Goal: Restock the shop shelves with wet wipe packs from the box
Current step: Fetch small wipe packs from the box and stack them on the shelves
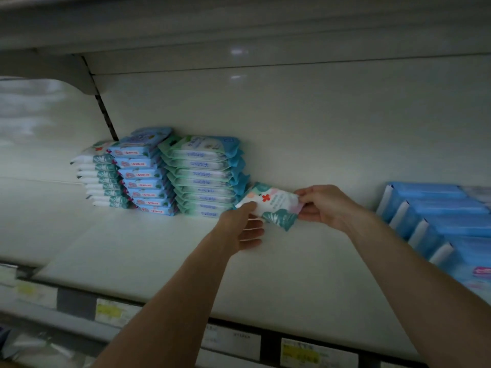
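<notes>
Left hand (243, 227) and right hand (326, 205) each pinch an end of the white, teal-leafed soft wet wipe pack (273, 205); it hangs tilted, lengthwise between them, just right of the mint-green pack stack (204, 176).

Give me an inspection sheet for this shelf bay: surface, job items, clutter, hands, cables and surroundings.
Surface: white shelf, with stock at the back left and the far right.
Job's things: three stacks of wet wipe packs side by side at the back left; one red-cross wet wipe pack, tilted, held just right of them.
Clutter: nothing seen.
Grippers: left hand grips the pack's left end; right hand pinches its right end.
Cables: nothing seen.
Surroundings: blue packs in rows at the right; price labels along the shelf's front edge.
</notes>
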